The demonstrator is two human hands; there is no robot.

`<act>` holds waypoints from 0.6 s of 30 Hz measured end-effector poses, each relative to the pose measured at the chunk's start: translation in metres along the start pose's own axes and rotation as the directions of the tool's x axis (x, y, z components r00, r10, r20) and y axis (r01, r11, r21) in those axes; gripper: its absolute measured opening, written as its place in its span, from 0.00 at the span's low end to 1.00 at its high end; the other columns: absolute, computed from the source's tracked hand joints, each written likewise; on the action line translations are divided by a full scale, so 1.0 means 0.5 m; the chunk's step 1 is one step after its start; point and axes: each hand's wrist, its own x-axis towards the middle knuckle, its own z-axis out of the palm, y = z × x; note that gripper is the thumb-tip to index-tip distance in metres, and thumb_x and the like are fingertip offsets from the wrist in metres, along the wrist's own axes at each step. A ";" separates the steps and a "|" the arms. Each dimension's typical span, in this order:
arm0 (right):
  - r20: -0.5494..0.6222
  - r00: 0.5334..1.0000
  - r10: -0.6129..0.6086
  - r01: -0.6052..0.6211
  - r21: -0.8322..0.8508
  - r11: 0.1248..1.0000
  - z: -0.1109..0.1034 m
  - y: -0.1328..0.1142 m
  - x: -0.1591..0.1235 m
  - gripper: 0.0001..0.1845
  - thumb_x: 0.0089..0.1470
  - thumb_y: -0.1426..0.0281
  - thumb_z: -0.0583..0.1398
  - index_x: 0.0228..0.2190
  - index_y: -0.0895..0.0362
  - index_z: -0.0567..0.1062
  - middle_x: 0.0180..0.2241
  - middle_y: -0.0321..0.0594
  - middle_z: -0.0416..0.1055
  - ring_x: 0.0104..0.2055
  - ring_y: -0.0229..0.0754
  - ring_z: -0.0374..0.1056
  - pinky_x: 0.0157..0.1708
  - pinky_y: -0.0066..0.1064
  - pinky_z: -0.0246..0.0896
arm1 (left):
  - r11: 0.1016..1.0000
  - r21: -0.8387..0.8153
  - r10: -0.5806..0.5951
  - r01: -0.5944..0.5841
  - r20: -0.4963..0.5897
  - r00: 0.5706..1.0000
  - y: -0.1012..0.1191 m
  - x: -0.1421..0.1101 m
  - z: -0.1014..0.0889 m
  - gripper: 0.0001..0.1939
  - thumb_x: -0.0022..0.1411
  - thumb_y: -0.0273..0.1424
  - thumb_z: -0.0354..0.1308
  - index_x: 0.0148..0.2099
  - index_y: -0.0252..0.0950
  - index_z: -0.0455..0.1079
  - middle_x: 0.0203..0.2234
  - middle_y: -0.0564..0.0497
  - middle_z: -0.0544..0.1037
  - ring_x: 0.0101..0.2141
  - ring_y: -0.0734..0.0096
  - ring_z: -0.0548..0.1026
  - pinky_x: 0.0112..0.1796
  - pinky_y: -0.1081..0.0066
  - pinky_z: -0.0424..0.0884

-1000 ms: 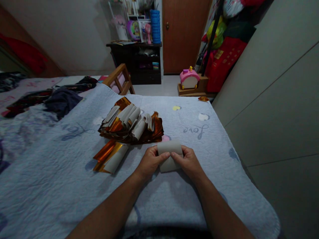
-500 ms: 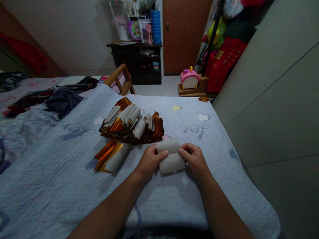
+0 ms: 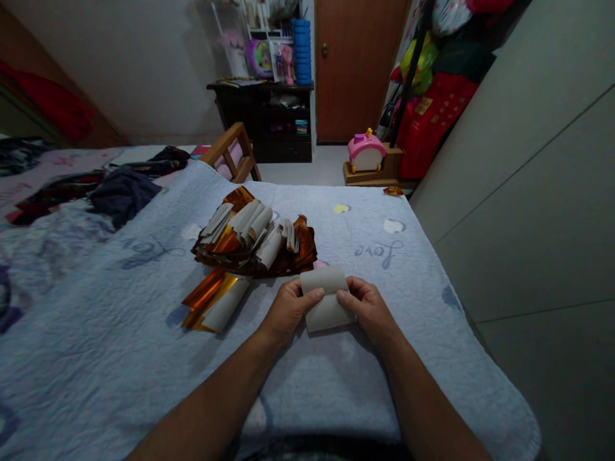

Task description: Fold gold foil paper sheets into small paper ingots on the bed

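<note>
Between my hands is a pale grey sheet of paper (image 3: 330,315), curled over along its far edge. My left hand (image 3: 291,307) pinches its left side, thumb on top and fingers behind. On the right side my right hand (image 3: 369,306) grips it the same way, its thumb pressing near the middle fold. Left of the hands lies a heap of folded gold-and-grey foil papers (image 3: 254,234). One more folded foil paper (image 3: 216,301) rests just in front of that heap, gold on its left part and grey on its right.
A light blue quilt (image 3: 144,358) covers the bed under everything. A small gold foil piece (image 3: 393,191) lies at its far right corner. Dark clothes (image 3: 122,192) are at the left, a wooden rail (image 3: 235,153) beyond, and a pale cabinet (image 3: 528,192) lines the right side.
My right hand shifted outward along the paper, then back in, its thumb returning toward the middle. The paper tilted slightly and more of its near flap shows. The heap stayed put.
</note>
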 end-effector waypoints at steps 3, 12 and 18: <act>-0.007 1.000 0.004 -0.004 -0.028 1.000 -0.001 0.003 0.002 0.18 0.46 0.56 0.70 0.32 0.58 0.78 0.27 0.36 0.73 0.27 0.37 0.66 0.28 0.29 0.61 | 1.000 0.009 -0.002 0.002 0.009 1.000 0.002 -0.001 0.000 0.22 0.48 0.36 0.74 0.43 0.30 0.78 0.32 0.46 0.82 0.30 0.67 0.77 0.34 0.71 0.72; -0.118 0.992 0.053 -0.061 -0.068 0.996 -0.007 0.001 0.004 0.19 0.45 0.56 0.69 0.29 0.57 0.73 0.23 0.34 0.72 0.23 0.37 0.64 0.23 0.27 0.58 | 0.994 0.108 0.030 -0.029 -0.010 0.999 0.008 -0.001 0.004 0.20 0.50 0.35 0.70 0.44 0.30 0.77 0.33 0.45 0.82 0.34 0.64 0.77 0.36 0.69 0.71; -0.191 0.967 -0.167 0.046 -0.513 0.857 -0.009 0.011 0.008 0.13 0.52 0.60 0.62 0.35 0.56 0.75 0.22 0.33 0.68 0.24 0.40 0.64 0.25 0.30 0.56 | 0.917 0.373 0.185 -0.142 -0.080 0.979 -0.001 0.001 -0.003 0.24 0.52 0.29 0.67 0.51 0.37 0.66 0.35 0.49 0.81 0.34 0.66 0.77 0.35 0.71 0.71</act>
